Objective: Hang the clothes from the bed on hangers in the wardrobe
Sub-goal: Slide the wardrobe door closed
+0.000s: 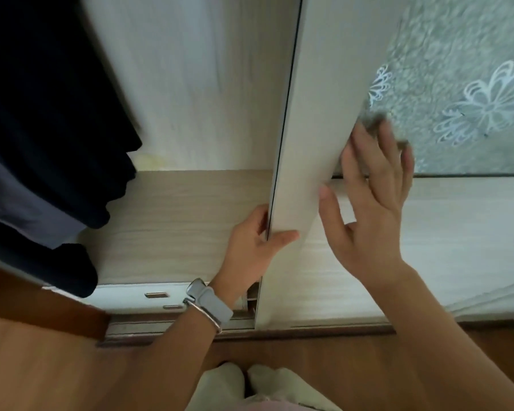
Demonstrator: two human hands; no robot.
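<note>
The clothes are seen hanging inside the wardrobe, well to the left of the door and well apart from both hands. Three layers of cloth can be told apart there: a dark navy one on top, a grey-blue one under it, and another dark one lowest. Whether these are three separate garments cannot be told. Their hems are hung clear of the wardrobe's wooden base, which is seen left of the door's edge.

One door is shown, with a pale upright frame, a frosted pane with white flowers on its right, and a pale wood-grain panel below that pane.

Two hands are counted, both at the door. The left hand is clamped on the door's left edge low down: its fingers are curled behind the edge and its thumb is laid across the front face. One grey watch is worn on that wrist, just below the door's bottom corner. The right hand is spread wide and holds nothing; it is laid flat against the door's front, right of the frame, with the thumb pointed towards the left hand. Its fingertips are blurred where the pane begins.

A track is seen at the door's foot, and a wooden floor below it.
</note>
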